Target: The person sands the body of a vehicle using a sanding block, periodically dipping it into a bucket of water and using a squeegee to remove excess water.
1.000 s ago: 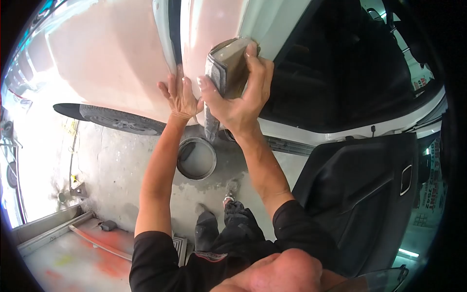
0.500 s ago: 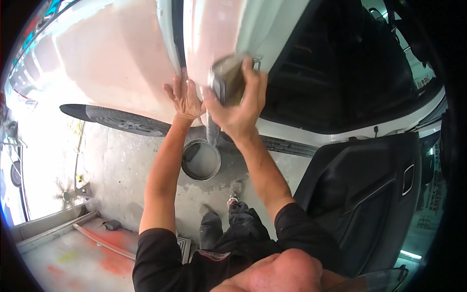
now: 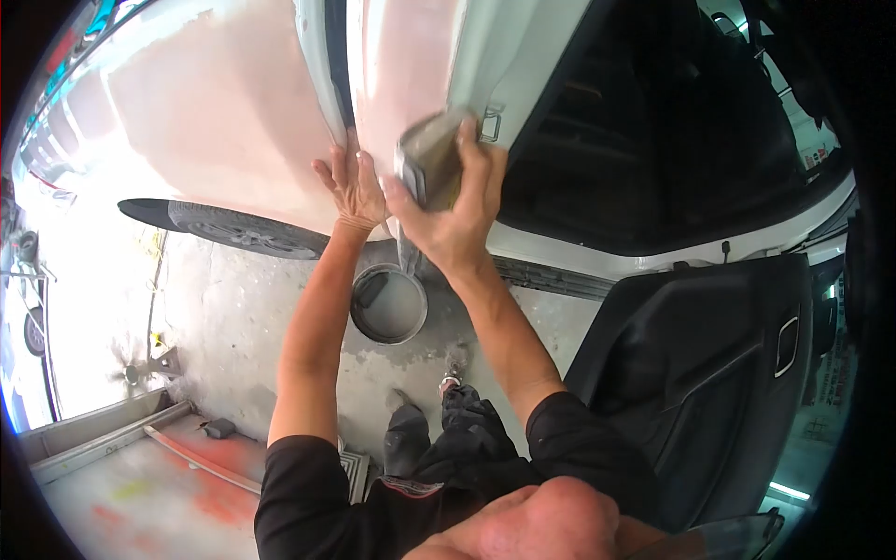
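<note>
My left hand (image 3: 356, 193) lies with its fingers spread on the pinkish-white car body (image 3: 224, 103), beside the dark gap between two panels. It holds nothing. To its right, my right hand (image 3: 457, 201) grips a sanding block (image 3: 431, 159) wrapped in brownish sheet, slightly blurred, against the narrow panel (image 3: 401, 75) next to the door opening. A small metal latch loop (image 3: 490, 123) shows just beyond my right fingers. Beneath my hands, a round bucket (image 3: 389, 303) of cloudy water stands on the floor, with a dark object at its inner left side.
An open black door panel (image 3: 700, 373) stands at the lower right. The car's wheel (image 3: 247, 231) is at the left, above the concrete floor (image 3: 243, 317). A paint-stained board (image 3: 168, 476) lies at the lower left, near a fan-like object (image 3: 131, 374).
My right hand and the block have shifted slightly left and down, uncovering more of the latch loop. My left hand remains at nearly the same spot.
</note>
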A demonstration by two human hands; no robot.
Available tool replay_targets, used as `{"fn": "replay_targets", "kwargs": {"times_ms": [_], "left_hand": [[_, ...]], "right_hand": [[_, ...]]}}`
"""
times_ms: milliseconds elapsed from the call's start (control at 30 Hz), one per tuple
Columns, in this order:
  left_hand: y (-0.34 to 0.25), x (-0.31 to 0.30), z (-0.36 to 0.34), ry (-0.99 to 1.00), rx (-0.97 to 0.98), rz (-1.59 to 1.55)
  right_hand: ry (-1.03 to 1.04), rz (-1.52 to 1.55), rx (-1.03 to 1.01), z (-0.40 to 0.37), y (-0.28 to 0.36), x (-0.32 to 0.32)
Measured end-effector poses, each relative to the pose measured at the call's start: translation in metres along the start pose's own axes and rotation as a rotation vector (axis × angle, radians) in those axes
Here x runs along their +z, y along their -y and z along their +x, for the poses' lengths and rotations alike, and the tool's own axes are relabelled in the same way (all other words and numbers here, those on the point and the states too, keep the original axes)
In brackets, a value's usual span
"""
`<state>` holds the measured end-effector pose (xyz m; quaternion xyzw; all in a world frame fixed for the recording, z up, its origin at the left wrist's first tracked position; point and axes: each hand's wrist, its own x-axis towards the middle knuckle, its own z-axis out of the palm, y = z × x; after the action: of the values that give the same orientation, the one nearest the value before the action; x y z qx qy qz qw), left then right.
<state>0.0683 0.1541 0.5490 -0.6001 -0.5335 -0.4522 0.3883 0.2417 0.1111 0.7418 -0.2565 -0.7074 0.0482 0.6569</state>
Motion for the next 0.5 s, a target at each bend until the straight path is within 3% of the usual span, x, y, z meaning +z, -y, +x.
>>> {"fn": "replay_targets", "kwargs": {"times_ms": [233,367,500], "left_hand": [[-0.008,-0.007,0.001,0.005,-0.021,-0.028],[0.007,0.000,-0.003,0.009,0.026,-0.001],[-0.024,-0.040,0.027,0.119,-0.082,-0.088]], "right_hand": [[0.001,0.003,-0.012,0.054,0.009,-0.002],[0.116,0.020,0.128,-0.036,-0.004,-0.015],[0.274,0.064,0.324,-0.091,-0.002,-0.066]]}}
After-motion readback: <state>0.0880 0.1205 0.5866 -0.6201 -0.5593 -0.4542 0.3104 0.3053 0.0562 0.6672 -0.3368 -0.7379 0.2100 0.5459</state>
